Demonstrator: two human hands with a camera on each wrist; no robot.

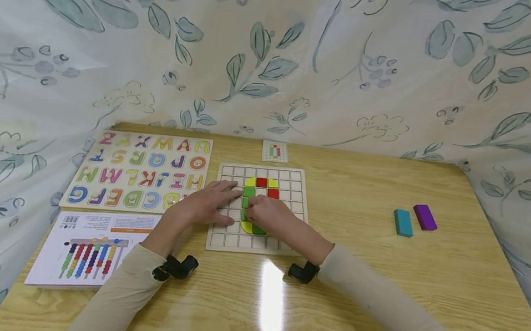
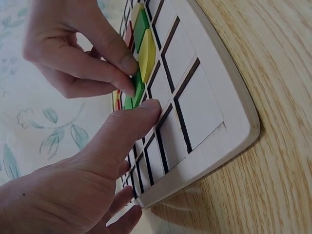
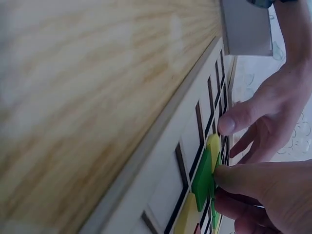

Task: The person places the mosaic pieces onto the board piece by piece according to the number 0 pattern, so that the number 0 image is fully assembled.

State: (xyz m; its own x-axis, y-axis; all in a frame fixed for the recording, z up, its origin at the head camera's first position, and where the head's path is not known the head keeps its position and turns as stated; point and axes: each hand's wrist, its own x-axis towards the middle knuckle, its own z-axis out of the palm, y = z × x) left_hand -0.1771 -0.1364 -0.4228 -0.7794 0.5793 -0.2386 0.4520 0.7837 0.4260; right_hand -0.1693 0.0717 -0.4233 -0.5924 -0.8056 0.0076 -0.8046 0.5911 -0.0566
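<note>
A wooden grid board (image 1: 217,240) lies on the table, with green, yellow and red tiles in an oval ring near its middle. My left hand (image 1: 207,202) rests along the board's left side with fingers spread. In the left wrist view its thumb (image 2: 146,112) touches the grid beside the tiles. The right hand (image 1: 269,214) is over the ring, thumb and forefinger pinching a green tile (image 2: 139,92) in the left column. In the right wrist view another green tile (image 3: 201,178) sits between yellow corner tiles, in front of those fingertips. The right hand hides part of the ring.
Behind the board lies a small pattern card (image 1: 275,151). An alphabet puzzle board (image 1: 153,151) is at the left, with a white box (image 1: 49,260) showing an abacus in front. To the right stand a teal block (image 1: 403,223) and a purple block (image 1: 425,217). Patterned cloth (image 1: 305,92) hangs behind.
</note>
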